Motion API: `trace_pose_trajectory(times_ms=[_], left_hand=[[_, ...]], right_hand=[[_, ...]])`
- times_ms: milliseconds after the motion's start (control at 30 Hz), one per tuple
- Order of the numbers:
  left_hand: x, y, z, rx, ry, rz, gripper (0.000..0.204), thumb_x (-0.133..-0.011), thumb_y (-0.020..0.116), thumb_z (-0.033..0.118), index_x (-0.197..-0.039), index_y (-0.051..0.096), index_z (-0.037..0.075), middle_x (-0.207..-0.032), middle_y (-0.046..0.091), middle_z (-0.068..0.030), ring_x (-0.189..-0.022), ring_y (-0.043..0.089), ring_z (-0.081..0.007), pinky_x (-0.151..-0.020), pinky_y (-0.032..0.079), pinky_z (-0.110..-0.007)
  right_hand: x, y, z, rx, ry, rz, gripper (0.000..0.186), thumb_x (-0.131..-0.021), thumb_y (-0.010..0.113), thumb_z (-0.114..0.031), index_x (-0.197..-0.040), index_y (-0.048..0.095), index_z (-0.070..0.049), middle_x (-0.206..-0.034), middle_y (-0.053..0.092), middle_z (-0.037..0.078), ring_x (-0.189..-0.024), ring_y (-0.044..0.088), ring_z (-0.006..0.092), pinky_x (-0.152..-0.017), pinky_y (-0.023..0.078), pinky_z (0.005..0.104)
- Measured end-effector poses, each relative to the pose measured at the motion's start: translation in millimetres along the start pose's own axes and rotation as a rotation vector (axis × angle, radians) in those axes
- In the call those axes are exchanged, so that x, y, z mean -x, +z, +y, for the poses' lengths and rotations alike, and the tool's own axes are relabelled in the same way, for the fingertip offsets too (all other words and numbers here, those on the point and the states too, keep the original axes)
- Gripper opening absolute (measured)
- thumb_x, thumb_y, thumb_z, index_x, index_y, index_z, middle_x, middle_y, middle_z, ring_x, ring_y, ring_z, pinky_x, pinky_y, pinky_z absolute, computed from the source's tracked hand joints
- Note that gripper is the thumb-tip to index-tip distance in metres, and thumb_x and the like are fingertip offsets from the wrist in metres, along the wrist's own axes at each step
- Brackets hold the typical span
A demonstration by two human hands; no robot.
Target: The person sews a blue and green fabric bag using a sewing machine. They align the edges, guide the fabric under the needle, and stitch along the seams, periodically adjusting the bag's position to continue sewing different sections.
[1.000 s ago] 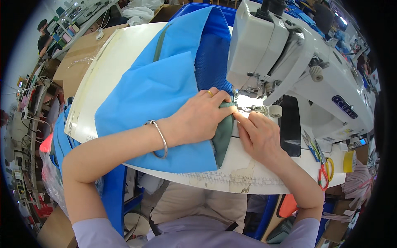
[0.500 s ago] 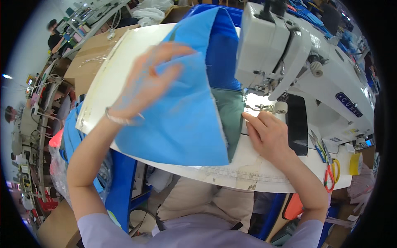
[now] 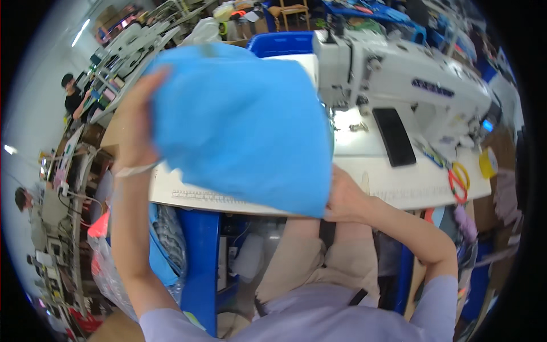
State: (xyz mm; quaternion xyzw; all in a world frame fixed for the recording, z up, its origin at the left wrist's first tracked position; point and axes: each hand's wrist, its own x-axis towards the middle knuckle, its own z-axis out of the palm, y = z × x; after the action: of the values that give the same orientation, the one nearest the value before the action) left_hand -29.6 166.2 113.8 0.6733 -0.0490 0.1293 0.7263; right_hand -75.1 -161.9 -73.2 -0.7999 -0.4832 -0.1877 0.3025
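Note:
A large blue fabric piece (image 3: pixel 239 128) is lifted in front of me, over the white sewing table (image 3: pixel 364 185). My left hand (image 3: pixel 138 117) grips its left edge; the fingers are partly hidden behind the cloth and blurred. At the lower right corner, my right hand (image 3: pixel 346 196) is closed on the fabric, its fingertips hidden by it. The white sewing machine (image 3: pixel 399 71) stands just beyond, to the right, its lit needle area beside the cloth's right edge.
On the table right of the needle lie a black flat slab like a phone (image 3: pixel 394 137), red- and yellow-handled scissors (image 3: pixel 457 181) and a yellow roll (image 3: pixel 488 163). A blue crate (image 3: pixel 279 43) stands behind. Left below is a plastic bag (image 3: pixel 122 262) with cloth.
The blue fabric has been raised off the table and away from the needle. My left hand has moved left to its edge; my right hand has come down and taken the lower corner.

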Motion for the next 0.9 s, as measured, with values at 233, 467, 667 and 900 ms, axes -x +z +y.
trace_pose_trajectory(times_ms=[233,467,667,900], left_hand=[[191,-103,9,-0.002,-0.031,0.261,0.034,-0.092,0.062,0.02,-0.117,0.068,-0.002,-0.119,0.07,-0.014,-0.113,0.066,-0.0256,-0.103,0.052,-0.044],[225,-128,-112,-0.735,-0.094,0.239,0.05,-0.091,0.066,0.001,-0.14,0.057,-0.002,-0.139,0.06,-0.0134,-0.117,0.06,-0.0222,-0.105,0.045,-0.038],[172,23,-55,-1.019,0.612,-0.164,0.041,-0.092,0.062,-0.001,-0.133,0.064,0.001,-0.144,0.058,-0.0196,-0.131,0.057,-0.033,-0.11,0.043,-0.04],[69,131,-121,-1.229,0.026,-0.518,0.065,-0.102,0.053,0.049,-0.148,0.052,0.004,-0.147,0.055,-0.0266,-0.137,0.053,-0.0432,-0.114,0.041,-0.044]], right_hand=[[8,4,-106,-0.384,0.032,0.028,0.065,-0.074,0.064,-0.005,-0.138,0.06,-0.012,-0.138,0.059,0.016,-0.118,0.058,0.0349,-0.1,0.052,0.0436],[105,62,-129,-0.614,0.294,-0.011,0.041,-0.089,0.064,-0.009,-0.129,0.066,-0.008,-0.134,0.062,0.013,-0.12,0.06,0.0323,-0.1,0.054,0.0431],[107,110,-72,-0.563,1.02,0.409,0.055,-0.09,0.077,-0.019,-0.135,0.057,0.004,-0.133,0.061,0.017,-0.114,0.063,0.0233,-0.094,0.052,0.0342],[106,123,-31,-1.004,1.053,0.646,0.059,-0.08,0.087,-0.026,-0.126,0.065,0.005,-0.12,0.069,0.018,-0.114,0.064,0.0258,-0.098,0.05,0.0382]])
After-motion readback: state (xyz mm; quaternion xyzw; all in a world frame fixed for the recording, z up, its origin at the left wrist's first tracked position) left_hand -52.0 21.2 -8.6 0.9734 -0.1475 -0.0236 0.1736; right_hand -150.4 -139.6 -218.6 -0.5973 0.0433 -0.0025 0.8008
